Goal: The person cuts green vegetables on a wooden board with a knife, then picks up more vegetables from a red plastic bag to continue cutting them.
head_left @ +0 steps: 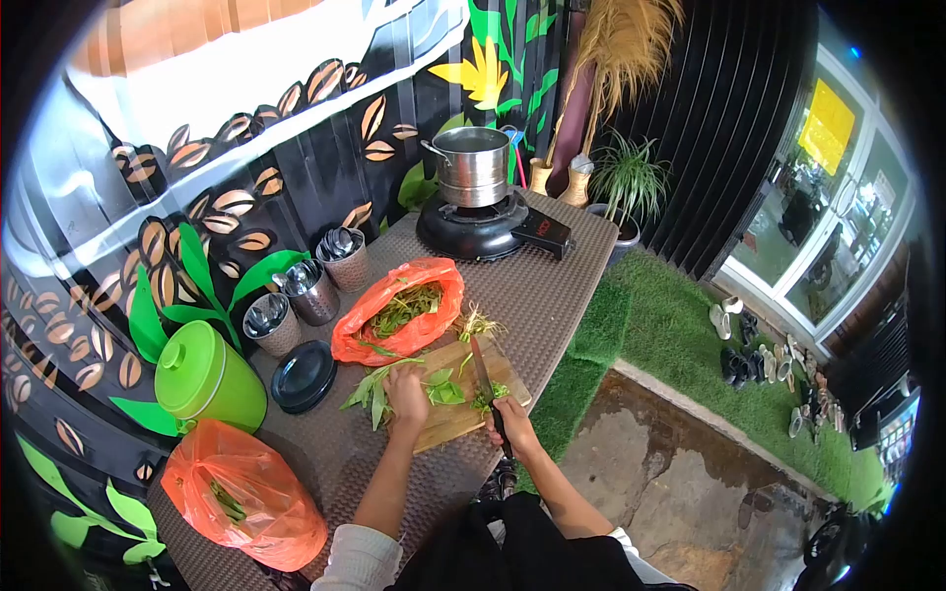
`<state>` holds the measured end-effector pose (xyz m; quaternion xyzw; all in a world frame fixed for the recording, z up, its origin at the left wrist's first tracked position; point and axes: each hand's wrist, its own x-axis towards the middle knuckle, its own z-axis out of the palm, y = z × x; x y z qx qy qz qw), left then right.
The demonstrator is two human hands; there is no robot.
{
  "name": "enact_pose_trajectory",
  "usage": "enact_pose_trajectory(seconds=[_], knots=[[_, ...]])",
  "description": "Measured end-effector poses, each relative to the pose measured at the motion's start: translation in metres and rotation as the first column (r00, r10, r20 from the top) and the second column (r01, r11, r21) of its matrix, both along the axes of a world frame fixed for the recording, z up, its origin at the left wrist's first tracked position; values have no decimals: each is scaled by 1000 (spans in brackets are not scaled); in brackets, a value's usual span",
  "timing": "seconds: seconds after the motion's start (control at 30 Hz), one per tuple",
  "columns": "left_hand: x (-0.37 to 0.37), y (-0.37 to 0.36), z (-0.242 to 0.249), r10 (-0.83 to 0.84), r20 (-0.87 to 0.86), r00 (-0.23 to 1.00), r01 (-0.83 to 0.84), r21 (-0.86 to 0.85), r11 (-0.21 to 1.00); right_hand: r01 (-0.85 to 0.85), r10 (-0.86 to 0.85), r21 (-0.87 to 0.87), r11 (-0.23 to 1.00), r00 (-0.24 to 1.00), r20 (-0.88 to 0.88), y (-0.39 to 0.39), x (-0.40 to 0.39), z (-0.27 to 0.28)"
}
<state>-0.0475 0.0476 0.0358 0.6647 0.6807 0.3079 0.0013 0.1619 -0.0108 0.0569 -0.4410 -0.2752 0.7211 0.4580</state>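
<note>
My right hand (512, 426) grips the black handle of a knife (481, 369), whose blade points away over a wooden cutting board (448, 422). Chopped greens (490, 396) lie beside the blade. At the board's left edge, my left hand (405, 392) is closed around leafy greens (370, 396), with leaves sticking out to the left. Loose leaves (443, 388) rest on the board between the hands. Just beyond, an open orange bag (355, 340) holds more greens, and cut stems (477, 323) lie at the board's far edge.
A steel pot (473, 167) stands on a black gas stove (468, 234) at the table's far end. Three cutlery cups (313, 295), a dark lid (304, 376), a green container (210, 379) and another orange bag (266, 502) line the left side.
</note>
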Motion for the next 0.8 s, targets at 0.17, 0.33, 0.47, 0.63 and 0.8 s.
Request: enact_pose_trajectory(seconds=[0.17, 0.33, 0.47, 0.63, 0.8], knots=[[30, 24, 9, -243, 401, 884, 310, -112, 944, -2, 2, -2, 1000, 999, 53, -3, -2, 0], [51, 66, -44, -335, 336, 881, 329, 75, 941, 39, -43, 32, 999, 991, 129, -3, 2, -9], [54, 70, -47, -274, 361, 891, 317, -64, 946, 58, -99, 154, 986, 959, 267, -2, 6, -16], [45, 70, -48, -292, 333, 897, 322, -35, 946, 94, -164, 183, 979, 895, 414, 7, 1, -18], [39, 39, -5, -307, 239, 921, 255, 223, 941, 92, -293, 346, 934, 751, 591, 27, -9, -35]])
